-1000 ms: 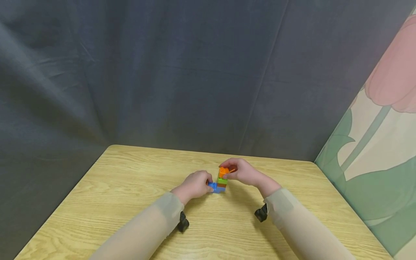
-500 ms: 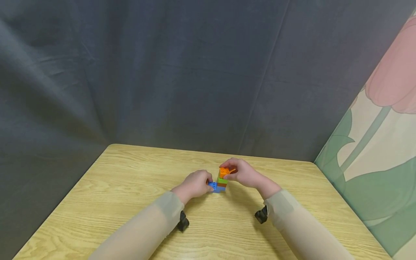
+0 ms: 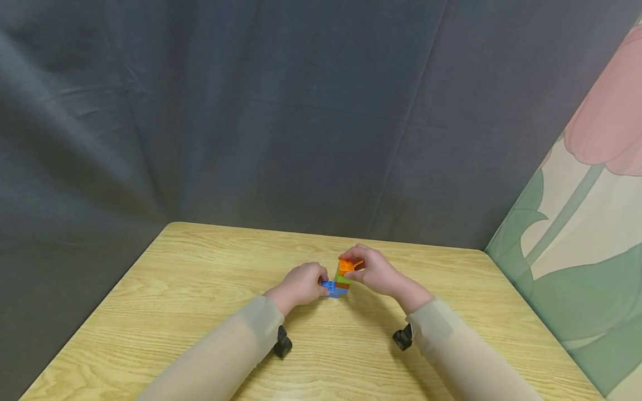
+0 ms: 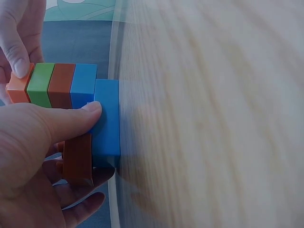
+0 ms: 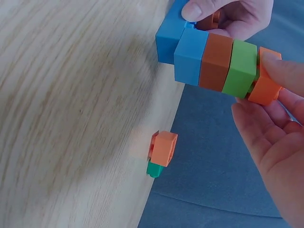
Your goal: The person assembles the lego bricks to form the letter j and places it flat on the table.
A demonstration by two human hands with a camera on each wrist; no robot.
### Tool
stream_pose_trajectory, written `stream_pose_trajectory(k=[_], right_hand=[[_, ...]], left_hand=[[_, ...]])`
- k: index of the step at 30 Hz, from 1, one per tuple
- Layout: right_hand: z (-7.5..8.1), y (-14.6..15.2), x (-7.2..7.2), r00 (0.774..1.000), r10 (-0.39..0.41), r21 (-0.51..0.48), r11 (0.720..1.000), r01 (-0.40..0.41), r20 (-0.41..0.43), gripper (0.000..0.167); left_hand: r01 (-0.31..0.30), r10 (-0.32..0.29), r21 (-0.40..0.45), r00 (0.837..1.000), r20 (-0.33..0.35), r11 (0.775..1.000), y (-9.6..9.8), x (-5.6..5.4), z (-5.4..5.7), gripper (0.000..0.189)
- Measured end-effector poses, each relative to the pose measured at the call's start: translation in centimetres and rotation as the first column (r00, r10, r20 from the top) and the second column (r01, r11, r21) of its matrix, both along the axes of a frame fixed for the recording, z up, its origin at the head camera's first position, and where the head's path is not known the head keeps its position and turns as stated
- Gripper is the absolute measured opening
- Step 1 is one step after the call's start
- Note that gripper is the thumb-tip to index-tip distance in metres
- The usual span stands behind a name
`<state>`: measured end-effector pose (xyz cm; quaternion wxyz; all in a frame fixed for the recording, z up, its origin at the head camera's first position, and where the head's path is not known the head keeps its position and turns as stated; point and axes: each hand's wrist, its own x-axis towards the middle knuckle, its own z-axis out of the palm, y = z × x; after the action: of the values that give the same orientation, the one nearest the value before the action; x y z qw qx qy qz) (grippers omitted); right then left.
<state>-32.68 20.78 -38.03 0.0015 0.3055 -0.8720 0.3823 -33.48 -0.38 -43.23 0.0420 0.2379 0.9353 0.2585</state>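
A long blue brick (image 4: 108, 128) stands on the table, and my left hand (image 3: 300, 285) grips it at its left end. On that end sits a brown brick (image 4: 77, 160), partly covered by my fingers. At the other end rises a stack: a smaller blue brick (image 5: 191, 56), a second brown brick (image 5: 216, 61), a green brick (image 5: 241, 69) and an orange brick (image 5: 265, 88) on top. My right hand (image 3: 379, 273) pinches the orange brick between thumb and fingers. In the right wrist view it sits slightly tilted, with a narrow gap to the green brick.
On the table beyond my right hand lie another orange brick (image 5: 164, 149) and a dark green piece (image 5: 154, 168), touching or close together. A dark curtain (image 3: 301, 111) hangs behind the wooden table (image 3: 215, 262). A flower-patterned panel (image 3: 592, 223) borders the right side.
My right hand has shifted very slightly, and the orange brick in it has tilted a little. The left hand and the blue brick have stayed in place.
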Motion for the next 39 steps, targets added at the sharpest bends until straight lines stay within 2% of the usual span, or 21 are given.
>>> stream_pose_trajectory(k=[18,39], right_hand=[[0.05,-0.06,0.35,0.998,-0.047,0.047,0.998,0.049,-0.053,0.034],[0.00,-0.58,0.71,0.992,-0.031,0.087,0.995,0.042,-0.124,0.036]], left_hand=[[0.005,-0.005,-0.006,1.000,-0.008,1.000,0.34,-0.11,-0.04,0.019],[0.008,-0.008,0.009,1.000,-0.015,1.000,-0.02,0.09,-0.13,0.021]])
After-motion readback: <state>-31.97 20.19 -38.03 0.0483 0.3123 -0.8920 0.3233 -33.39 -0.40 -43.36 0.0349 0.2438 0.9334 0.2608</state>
